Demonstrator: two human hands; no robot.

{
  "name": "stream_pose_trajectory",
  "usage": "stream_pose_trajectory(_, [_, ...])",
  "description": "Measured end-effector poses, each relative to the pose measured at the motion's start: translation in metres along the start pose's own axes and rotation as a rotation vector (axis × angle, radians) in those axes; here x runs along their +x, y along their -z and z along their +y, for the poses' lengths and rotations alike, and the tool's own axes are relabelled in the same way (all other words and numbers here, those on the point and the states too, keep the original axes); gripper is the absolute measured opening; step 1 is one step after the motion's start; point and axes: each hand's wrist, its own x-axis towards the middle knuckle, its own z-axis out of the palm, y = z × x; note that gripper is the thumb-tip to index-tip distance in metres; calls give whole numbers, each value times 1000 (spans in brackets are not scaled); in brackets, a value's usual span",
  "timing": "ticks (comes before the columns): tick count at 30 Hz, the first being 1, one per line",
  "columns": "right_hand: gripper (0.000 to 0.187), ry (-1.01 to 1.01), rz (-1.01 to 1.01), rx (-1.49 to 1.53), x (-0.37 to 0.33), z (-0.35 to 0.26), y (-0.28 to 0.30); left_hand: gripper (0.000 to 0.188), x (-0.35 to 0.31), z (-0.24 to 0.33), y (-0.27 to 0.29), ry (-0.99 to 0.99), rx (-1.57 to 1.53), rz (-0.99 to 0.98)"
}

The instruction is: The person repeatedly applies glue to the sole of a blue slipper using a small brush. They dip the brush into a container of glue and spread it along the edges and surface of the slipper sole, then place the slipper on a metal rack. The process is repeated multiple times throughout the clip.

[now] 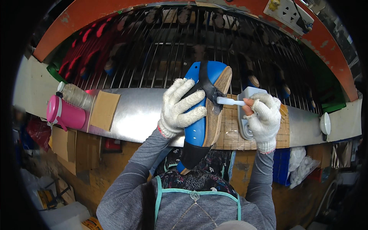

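A blue shoe last [195,128] stands tilted in front of me, its toe end pointing away. Along its right side runs a cork sole [213,128], with a black strap [208,85] across the far part and a black band [194,153] at the near end. My gloved left hand [180,107] grips the last from the left, fingers spread over strap and side. In my gloved right hand [263,119] is a white-handled brush [230,101], pinched between bare fingertips. Its tip touches the dark, wet-looking strap end on the sole. Behind that hand sits a pale plastic container [252,92], partly hidden.
A metal bench [142,111] carries a gridded board [228,132], cardboard [105,111], a pink jug [67,113] and a clear bottle [78,96]. Beyond it, a rack of metal rods [153,57] holds several shoes. A white bowl [325,123] is at the right.
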Motion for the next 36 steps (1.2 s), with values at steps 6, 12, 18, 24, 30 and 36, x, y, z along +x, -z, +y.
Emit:
stream_pose_trajectory(6, [19,25,-4,70,2,2,5,36,3,-2,-2,4,-64,0])
stream_pose_trajectory(12, [17,-39,91,32,2,1,1,37,5,1,-3,20,-70,15])
stream_pose_trajectory(18, [17,-58,134,53,0,-1,4,38,5,3,0,11,-70,-4])
stream_pose_trajectory(24, [18,-34,39,17,0,-4,8,37,9,3,-1,-3,-81,35])
stream_pose_trajectory(30, [18,26,-32,1,8,-3,18,33,13,3,3,-20,-70,-11])
stream_pose_trajectory(36, [18,63,-104,50,15,0,24,33,15,2,1,-6,-90,8])
